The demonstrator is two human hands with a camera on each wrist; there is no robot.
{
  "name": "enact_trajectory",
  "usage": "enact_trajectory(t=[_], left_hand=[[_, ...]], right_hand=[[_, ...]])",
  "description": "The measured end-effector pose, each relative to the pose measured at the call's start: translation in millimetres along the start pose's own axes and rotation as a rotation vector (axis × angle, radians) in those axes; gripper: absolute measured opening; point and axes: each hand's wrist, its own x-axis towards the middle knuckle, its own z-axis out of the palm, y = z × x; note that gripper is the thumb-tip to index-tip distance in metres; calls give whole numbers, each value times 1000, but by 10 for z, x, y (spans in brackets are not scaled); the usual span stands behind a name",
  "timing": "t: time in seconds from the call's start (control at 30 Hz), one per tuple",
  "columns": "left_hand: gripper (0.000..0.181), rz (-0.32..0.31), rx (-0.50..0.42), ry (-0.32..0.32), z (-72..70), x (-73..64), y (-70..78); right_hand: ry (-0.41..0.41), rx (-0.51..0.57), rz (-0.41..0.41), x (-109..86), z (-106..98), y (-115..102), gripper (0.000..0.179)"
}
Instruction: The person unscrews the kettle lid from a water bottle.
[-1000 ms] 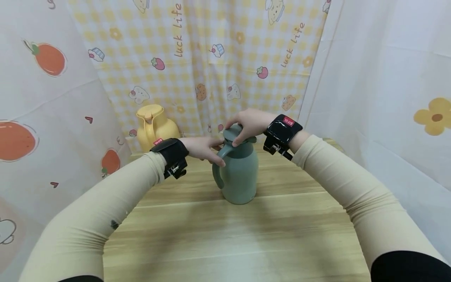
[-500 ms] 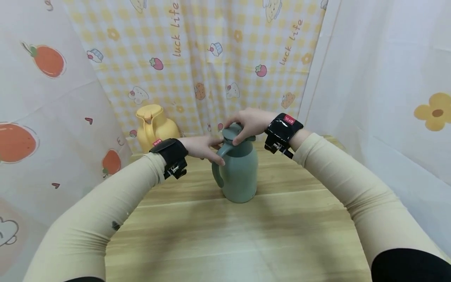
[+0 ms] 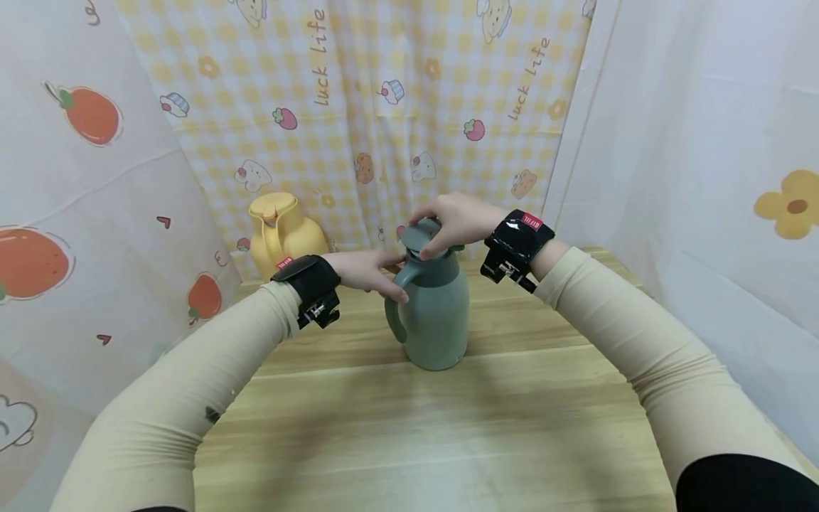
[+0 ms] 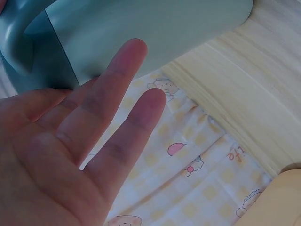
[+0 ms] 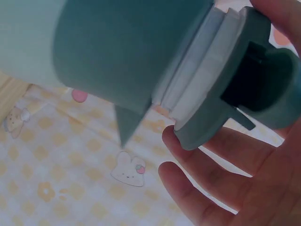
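A grey-green thermos jug [image 3: 436, 323] stands upright on the wooden table [image 3: 441, 434]. My left hand [image 3: 365, 270] holds it at the neck and handle [image 3: 394, 321], thumb across the handle. In the left wrist view, two fingers [image 4: 127, 117] stick out straight beside the jug body and others lie against the neck. From above, my right hand [image 3: 463, 219] grips the lid [image 3: 419, 236], fingers spread around its rim. The right wrist view shows the lid raised from the neck, its white threaded plug [image 5: 207, 70] partly exposed above the spout [image 5: 127, 123].
A yellow thermos jug [image 3: 301, 231] stands at the back left, behind my left wrist. A checked curtain [image 3: 358, 128] hangs just behind the table, and white curtains [image 3: 697, 142] close off both sides.
My right hand has risen slightly with the lid, which now tilts and sits a little higher over the neck. My left hand and the jug body keep their place.
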Motion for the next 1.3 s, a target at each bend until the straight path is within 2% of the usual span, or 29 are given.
enact_trajectory(t=[0.27, 0.37, 0.43, 0.57, 0.63, 0.73, 0.83, 0.93, 1.0, 1.17, 1.23, 1.3], left_hand=[[89, 10, 1, 14, -4, -2, -11], [88, 18, 1, 17, 8, 3, -27], [87, 22, -4, 15, 16, -4, -37], [86, 42, -15, 8, 27, -29, -56], [85, 49, -12, 10, 29, -44, -59], [84, 54, 1, 21, 35, -62, -49], [85, 51, 8, 32, 61, -57, -48], [86, 47, -2, 30, 103, -22, -83], [86, 49, -8, 22, 119, -3, -106], [86, 58, 0, 15, 91, 5, -126], [86, 63, 6, 15, 52, -4, -119], [85, 67, 10, 15, 1, -24, -101]], right_hand=[[11, 30, 15, -64, -61, -38, 60], [39, 91, 17, -113, -71, -6, 62], [62, 184, 22, -150, -69, 36, 63], [135, 486, 73, -266, -17, 149, 59], [181, 714, 117, -337, 34, 218, 54], [220, 1125, 151, -452, 127, 362, 43], [179, 1579, 143, -592, 231, 520, 38], [100, 1886, 138, -781, 393, 658, 42], [74, 2006, 125, -921, 536, 731, 46], [65, 2135, 54, -1201, 1015, 886, 52], [77, 2175, 75, -1256, 1224, 941, 59], [92, 2204, 145, -1277, 1420, 1000, 67]])
